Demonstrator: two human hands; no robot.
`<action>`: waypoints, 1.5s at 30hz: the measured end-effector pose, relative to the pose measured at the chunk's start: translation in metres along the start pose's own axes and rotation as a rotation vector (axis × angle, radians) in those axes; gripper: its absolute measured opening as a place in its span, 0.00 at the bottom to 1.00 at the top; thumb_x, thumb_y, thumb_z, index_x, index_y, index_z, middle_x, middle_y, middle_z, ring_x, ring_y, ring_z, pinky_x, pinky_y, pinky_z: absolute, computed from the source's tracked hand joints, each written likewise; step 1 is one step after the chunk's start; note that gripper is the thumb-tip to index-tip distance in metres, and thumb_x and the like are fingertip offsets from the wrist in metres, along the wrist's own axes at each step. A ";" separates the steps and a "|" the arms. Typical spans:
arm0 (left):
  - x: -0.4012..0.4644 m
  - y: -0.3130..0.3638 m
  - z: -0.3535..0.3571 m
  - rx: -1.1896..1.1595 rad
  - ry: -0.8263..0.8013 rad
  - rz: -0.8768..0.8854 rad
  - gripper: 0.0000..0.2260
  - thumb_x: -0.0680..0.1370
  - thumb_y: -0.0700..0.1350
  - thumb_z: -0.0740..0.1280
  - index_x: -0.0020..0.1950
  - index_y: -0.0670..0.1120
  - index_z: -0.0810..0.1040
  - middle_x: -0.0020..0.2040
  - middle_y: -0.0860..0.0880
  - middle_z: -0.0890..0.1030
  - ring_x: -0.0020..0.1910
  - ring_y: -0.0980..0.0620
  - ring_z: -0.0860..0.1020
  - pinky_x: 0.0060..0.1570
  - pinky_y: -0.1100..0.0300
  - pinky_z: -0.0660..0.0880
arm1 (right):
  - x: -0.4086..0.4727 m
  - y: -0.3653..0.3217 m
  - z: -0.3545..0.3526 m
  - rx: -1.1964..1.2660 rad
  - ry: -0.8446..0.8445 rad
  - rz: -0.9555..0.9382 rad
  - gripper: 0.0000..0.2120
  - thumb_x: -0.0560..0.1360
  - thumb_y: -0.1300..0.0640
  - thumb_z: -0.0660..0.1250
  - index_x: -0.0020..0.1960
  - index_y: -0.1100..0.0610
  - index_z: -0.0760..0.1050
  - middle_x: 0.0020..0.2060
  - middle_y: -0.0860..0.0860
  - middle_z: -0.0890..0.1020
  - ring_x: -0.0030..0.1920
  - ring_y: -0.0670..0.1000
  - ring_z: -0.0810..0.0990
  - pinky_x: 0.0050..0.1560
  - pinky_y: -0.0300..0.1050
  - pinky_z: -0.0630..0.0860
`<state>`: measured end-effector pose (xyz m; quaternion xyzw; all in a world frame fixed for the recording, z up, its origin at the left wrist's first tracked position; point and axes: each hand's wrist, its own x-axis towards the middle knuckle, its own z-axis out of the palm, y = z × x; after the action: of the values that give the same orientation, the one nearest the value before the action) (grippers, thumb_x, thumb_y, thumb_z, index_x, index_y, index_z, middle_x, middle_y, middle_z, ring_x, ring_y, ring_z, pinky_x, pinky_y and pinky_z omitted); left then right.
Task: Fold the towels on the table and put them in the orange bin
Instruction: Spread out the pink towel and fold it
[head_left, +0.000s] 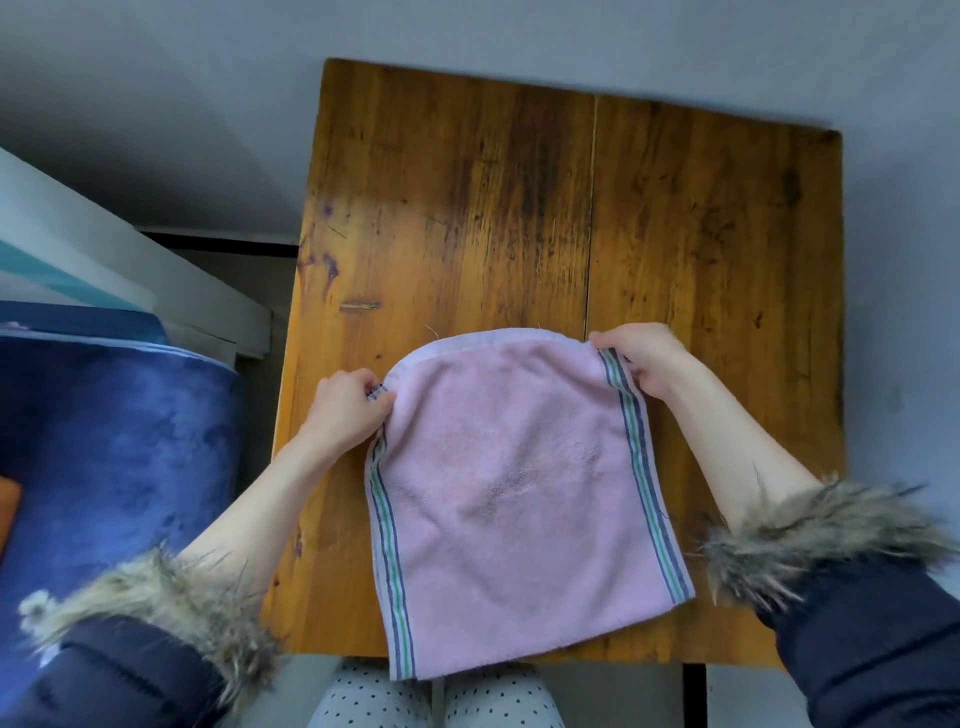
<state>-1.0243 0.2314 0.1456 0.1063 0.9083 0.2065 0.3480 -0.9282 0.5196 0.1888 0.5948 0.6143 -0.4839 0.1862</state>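
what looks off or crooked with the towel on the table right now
The pink towel lies askew on the wooden table: its near end hangs over the table's front edge, and the far left corner is bunched where the left hand pinches it. Nothing looks damaged.

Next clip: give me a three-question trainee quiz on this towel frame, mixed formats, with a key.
1. True or false: the pink towel lies fully on the wooden table.
2. Which towel corners do the left hand and right hand pinch? A) near corners B) far corners C) none
3. Fill in: the towel's two side edges carry ___ stripes.

Key
1. False; its near edge hangs over the table's front edge.
2. B
3. Blue and green
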 end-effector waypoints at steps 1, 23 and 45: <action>-0.003 0.001 0.001 -0.050 -0.002 -0.005 0.12 0.77 0.47 0.64 0.36 0.42 0.72 0.32 0.46 0.73 0.35 0.49 0.70 0.31 0.60 0.65 | -0.004 0.002 -0.002 -0.028 -0.016 -0.002 0.11 0.74 0.56 0.68 0.51 0.63 0.77 0.26 0.51 0.73 0.18 0.44 0.70 0.23 0.38 0.65; -0.039 0.032 0.015 -0.260 -0.111 0.070 0.20 0.74 0.50 0.67 0.28 0.48 0.59 0.22 0.56 0.61 0.22 0.57 0.59 0.22 0.65 0.55 | -0.075 0.066 -0.033 -0.069 0.074 -0.594 0.03 0.73 0.56 0.70 0.44 0.56 0.80 0.38 0.51 0.80 0.38 0.46 0.75 0.39 0.38 0.72; -0.143 0.140 -0.252 -0.592 0.326 0.673 0.04 0.76 0.39 0.67 0.49 0.43 0.81 0.42 0.51 0.81 0.36 0.67 0.77 0.41 0.77 0.70 | -0.223 -0.060 -0.183 0.700 0.022 -0.915 0.04 0.73 0.66 0.67 0.41 0.60 0.78 0.31 0.49 0.83 0.34 0.45 0.81 0.36 0.36 0.78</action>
<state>-1.0827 0.2322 0.4615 0.2570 0.7682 0.5717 0.1303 -0.8698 0.5562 0.4751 0.2997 0.6142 -0.6835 -0.2564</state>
